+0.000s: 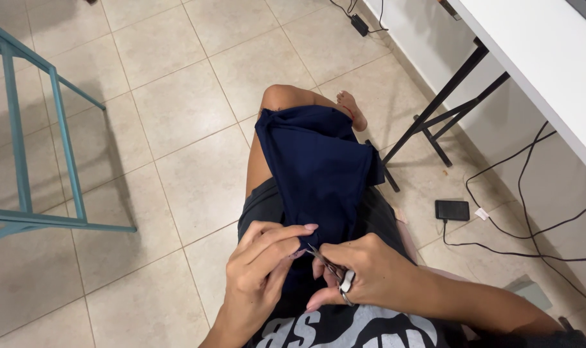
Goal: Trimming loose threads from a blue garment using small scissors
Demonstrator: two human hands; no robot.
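Just beyond the right hand (370, 274), clenched on small scissors (331, 270), navy cloth (319, 167) stretches away lengthwise; left hand (261, 258) pinches its near edge.

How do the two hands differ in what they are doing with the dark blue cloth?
The left hand pinches the dark blue cloth with bare fingertips; the right hand holds small scissors, tips at the cloth. The left comes from below, the right from the side. Both meet over the lap.

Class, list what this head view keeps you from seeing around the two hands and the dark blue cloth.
- Small metal scissors: blades hidden by right hand and dark blue cloth.
- Left hand: fingertips pinching the cloth, the pinched spot covered.
- White desk: cut off by the frame edge.
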